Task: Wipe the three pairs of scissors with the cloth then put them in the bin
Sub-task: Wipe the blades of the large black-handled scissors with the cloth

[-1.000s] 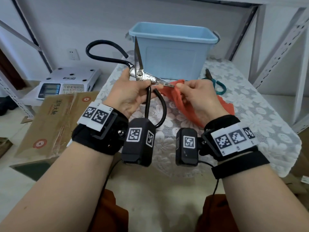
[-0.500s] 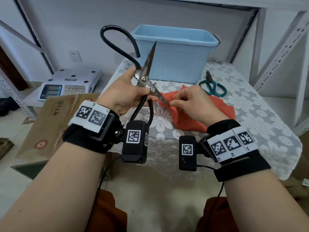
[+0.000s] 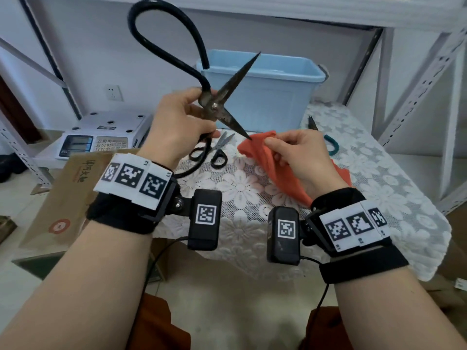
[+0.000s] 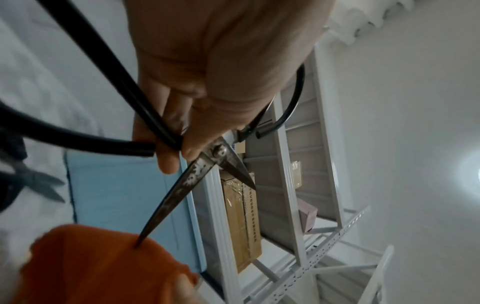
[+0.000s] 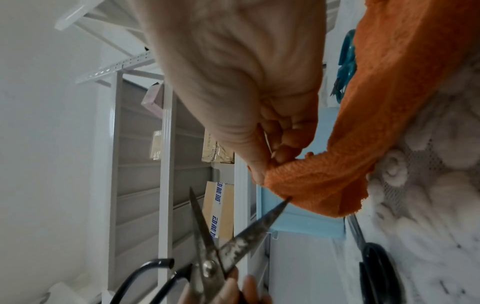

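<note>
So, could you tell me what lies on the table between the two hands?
The small black-handled scissors lie there on the lace tablecloth, seen in the head view.

A white lace tablecloth with a flower pattern (image 3: 374, 173) covers the table. To its left, a white electronic weighing scale with a keypad (image 3: 101, 133) sits on a low shelf, just behind a flattened brown cardboard box (image 3: 60, 198). White slotted-metal shelving uprights (image 3: 419, 79) rise at the right, and a white wall socket (image 3: 114, 92) is set in the back wall.
</note>
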